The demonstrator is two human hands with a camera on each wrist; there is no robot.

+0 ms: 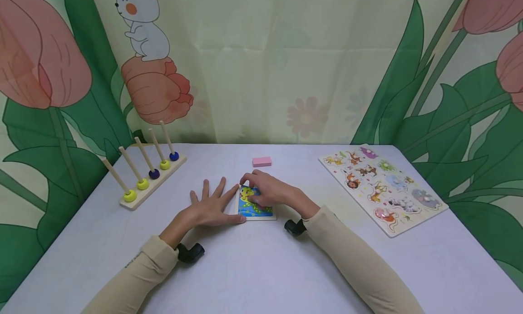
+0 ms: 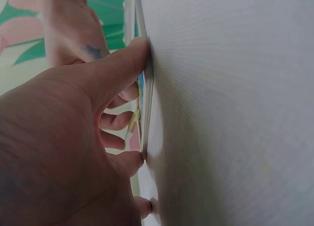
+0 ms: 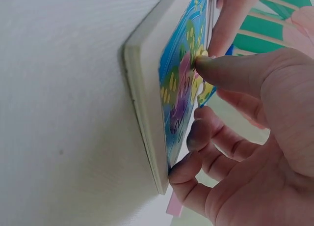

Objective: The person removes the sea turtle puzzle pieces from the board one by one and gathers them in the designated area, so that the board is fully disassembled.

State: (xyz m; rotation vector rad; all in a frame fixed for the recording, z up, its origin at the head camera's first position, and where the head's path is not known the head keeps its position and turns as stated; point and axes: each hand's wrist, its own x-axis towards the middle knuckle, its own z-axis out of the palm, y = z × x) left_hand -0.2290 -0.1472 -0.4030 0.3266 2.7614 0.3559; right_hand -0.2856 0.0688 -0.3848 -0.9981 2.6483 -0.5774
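A small jigsaw puzzle board (image 1: 254, 211) with a blue and yellow picture lies flat in a pale frame at the middle of the table. My left hand (image 1: 210, 208) is spread at its left side, thumb at the near edge and index fingertip by the far left corner. From the right, my right hand (image 1: 271, 189) reaches over the board and pinches a yellow and blue puzzle piece (image 3: 208, 92), which stands tilted up from the picture in the right wrist view. Its thumb partly hides the piece, while other fingertips sit at the board's far edge.
Behind the board lies a pink block (image 1: 261, 161). A wooden peg stand (image 1: 153, 183) with yellow and dark blue beads is at the left. To the right rests an animal puzzle board (image 1: 377, 186). A printed curtain (image 1: 261, 77) hangs beyond the white table (image 1: 261, 268).
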